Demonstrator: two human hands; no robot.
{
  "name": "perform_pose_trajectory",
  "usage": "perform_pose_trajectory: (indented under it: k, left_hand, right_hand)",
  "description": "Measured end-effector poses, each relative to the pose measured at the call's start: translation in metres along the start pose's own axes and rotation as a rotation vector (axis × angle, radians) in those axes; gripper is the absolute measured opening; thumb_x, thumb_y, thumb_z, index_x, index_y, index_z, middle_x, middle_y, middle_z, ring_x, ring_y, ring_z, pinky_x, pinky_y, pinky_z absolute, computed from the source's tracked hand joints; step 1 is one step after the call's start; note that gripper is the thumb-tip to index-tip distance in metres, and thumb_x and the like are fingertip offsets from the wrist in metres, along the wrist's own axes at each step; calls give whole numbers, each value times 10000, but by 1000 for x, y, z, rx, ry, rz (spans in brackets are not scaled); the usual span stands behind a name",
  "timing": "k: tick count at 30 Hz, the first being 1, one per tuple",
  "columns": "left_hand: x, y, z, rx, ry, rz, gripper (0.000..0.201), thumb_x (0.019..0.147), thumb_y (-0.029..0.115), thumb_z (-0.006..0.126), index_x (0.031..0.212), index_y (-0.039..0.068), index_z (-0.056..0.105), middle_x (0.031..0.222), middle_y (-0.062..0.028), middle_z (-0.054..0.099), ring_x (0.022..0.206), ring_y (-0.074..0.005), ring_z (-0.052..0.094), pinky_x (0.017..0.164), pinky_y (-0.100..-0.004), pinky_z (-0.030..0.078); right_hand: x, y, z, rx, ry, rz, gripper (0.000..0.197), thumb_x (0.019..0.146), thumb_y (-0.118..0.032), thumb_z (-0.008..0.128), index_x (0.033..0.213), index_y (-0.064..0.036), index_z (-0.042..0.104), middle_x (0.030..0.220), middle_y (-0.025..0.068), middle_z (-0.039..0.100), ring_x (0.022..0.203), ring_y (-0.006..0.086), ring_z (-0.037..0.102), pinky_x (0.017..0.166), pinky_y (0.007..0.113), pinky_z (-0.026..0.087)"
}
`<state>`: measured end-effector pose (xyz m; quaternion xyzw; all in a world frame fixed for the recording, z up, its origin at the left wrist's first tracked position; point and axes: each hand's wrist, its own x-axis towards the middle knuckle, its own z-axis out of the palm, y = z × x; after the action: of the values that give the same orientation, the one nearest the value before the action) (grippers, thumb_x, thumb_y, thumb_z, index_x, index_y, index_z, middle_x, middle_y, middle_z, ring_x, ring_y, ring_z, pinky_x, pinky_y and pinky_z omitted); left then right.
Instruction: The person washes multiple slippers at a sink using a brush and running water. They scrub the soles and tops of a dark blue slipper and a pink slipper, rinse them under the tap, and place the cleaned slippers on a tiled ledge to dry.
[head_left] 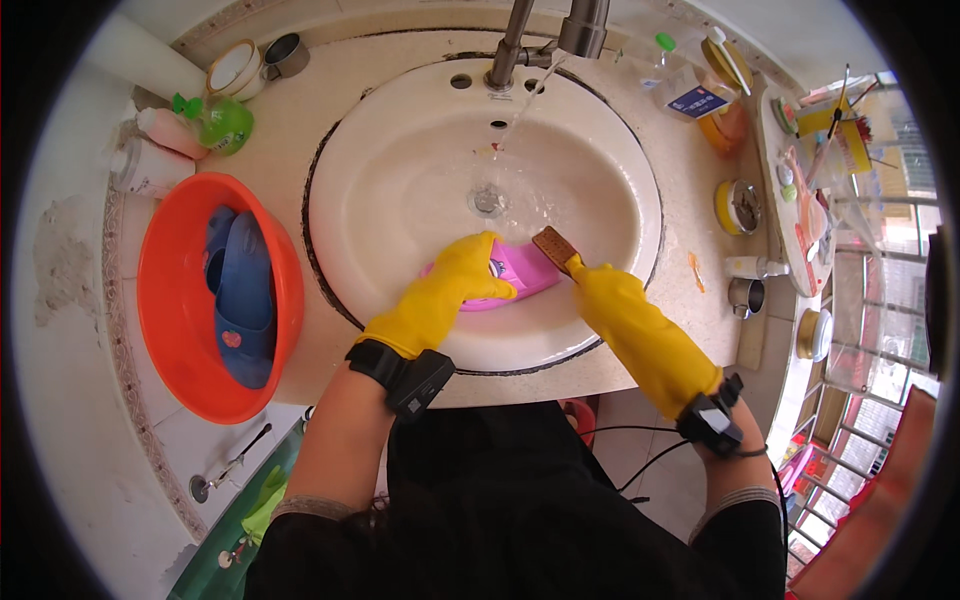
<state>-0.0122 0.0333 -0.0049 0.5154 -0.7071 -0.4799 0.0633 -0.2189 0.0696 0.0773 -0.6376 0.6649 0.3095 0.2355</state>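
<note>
Both my hands wear yellow rubber gloves. My left hand (462,275) is closed on a pink slipper (525,273), which lies low in the white oval sink (390,200); the glove covers part of it. In my right hand (608,297) is a scrubbing brush (555,246) with a brown head, held against or just above the slipper's right end; I cannot tell if they touch. Water runs from the grey metal faucet (583,28) toward the drain (487,201), behind the slipper.
An orange basin (160,300) holding blue slippers (245,300) stands left of the sink. Behind it are a green bottle (225,126) and a metal cup (287,56). On the right are a clear bottle (690,95), an open tin (740,207) and another metal cup (745,297).
</note>
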Motion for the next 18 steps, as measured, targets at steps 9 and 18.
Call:
perform_pose_trajectory:
  k: [9, 18]
  left_hand:
    - [5, -3, -3, 29, -91, -34, 807, 517, 369, 841, 1193, 73, 513, 1097, -168, 593, 1022, -327, 569, 865, -360, 450]
    - [1, 0, -3, -5, -86, -126, 803, 517, 353, 835, 1191, 58, 513, 1101, -175, 595, 1034, -326, 571, 864, -380, 447]
  right_hand:
    - [3, 22, -5, -113, 36, -77, 380, 899, -198, 410, 1270, -156, 479, 1006, 147, 646, 930, 316, 639, 728, 411, 516]
    - [0, 8, -41, -120, 52, -178, 333, 900, -267, 425, 1192, -156, 541, 968, 160, 639, 882, 341, 623, 769, 426, 495]
